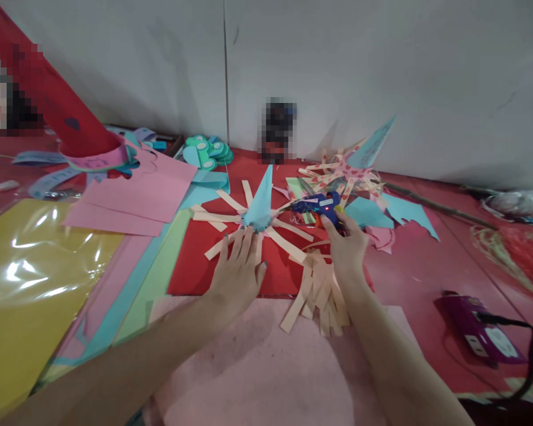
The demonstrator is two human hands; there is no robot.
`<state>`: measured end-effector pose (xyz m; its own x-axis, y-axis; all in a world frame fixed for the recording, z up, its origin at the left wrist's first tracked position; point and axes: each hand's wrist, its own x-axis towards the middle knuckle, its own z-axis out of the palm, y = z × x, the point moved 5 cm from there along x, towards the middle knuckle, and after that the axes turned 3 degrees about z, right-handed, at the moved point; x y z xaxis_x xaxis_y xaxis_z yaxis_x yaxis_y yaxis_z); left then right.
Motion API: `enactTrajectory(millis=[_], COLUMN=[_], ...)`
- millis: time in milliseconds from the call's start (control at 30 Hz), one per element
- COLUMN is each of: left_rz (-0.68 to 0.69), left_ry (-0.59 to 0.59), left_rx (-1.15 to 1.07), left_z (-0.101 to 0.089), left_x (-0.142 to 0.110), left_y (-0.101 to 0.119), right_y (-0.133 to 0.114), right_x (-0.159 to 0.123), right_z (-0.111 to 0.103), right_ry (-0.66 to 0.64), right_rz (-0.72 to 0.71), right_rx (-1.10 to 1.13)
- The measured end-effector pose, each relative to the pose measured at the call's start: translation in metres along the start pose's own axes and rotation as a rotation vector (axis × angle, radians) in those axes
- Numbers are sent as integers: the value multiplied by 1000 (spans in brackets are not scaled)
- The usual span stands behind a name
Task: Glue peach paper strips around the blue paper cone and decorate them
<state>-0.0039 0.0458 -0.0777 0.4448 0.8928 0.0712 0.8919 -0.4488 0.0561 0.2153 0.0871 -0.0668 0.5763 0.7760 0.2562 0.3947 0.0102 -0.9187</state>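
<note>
A light-blue paper cone [260, 204] stands on a red sheet [195, 260], with cream paper strips [286, 242] spreading out round its base like rays. My left hand [237, 266] lies flat with its fingers stretched out, the fingertips at the front of the cone's base. In my right hand [349, 242] is a blue glue gun [320, 204] with a small red light on its side. Its nozzle points left, close to the right side of the cone's base. A pile of loose cream strips [322, 290] lies below my right hand, partly covered by the wrist.
A finished-looking cone with decorated strips [359, 160] stands at the back right. Pink card sheets [133, 201] and a plastic-wrapped yellow pack [39, 278] lie left. A purple power box [479, 328] with a black cable sits right. A wall [160, 65] closes off the back.
</note>
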Motion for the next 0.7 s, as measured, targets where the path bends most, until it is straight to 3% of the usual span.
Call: enactTrajectory(millis=[167,700], left_rz=[-37,-10], left_ry=[-53,-28], left_rx=[4,-38], left_z=[-1,1], left_x=[1,2], left_y=[-1,-4], right_y=[0,3], right_x=[1,1], right_z=[0,0], right_ry=[-6,-8], right_rz=[4,4], right_rx=[16,16])
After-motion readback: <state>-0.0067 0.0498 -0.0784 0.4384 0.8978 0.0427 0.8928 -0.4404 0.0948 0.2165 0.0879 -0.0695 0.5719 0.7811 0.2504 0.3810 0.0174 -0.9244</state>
